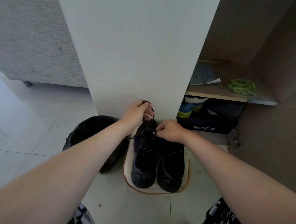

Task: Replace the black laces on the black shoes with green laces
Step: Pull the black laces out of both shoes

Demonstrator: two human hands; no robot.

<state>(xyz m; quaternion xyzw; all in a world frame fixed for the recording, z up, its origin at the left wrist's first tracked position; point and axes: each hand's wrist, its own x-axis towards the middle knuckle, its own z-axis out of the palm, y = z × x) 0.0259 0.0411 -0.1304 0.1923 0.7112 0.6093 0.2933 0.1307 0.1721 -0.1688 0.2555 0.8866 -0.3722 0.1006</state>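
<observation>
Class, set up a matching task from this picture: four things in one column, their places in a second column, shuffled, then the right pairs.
Things
1. bundle of bright green laces
2. pair of black shoes
3. thin black lace
4. dark blue cardboard box

Places
A. below the wooden shelf
B. pinched by left hand and right hand
C. on the cream stand with a brown rim
D. on the wooden shelf

Pairs: 1-D, 2-C, 3-B, 4-A

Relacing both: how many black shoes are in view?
2, on the white brown-rimmed stool: left black shoe, black lace held by left hand and right hand; right black shoe beside it. More may be hidden.
</observation>
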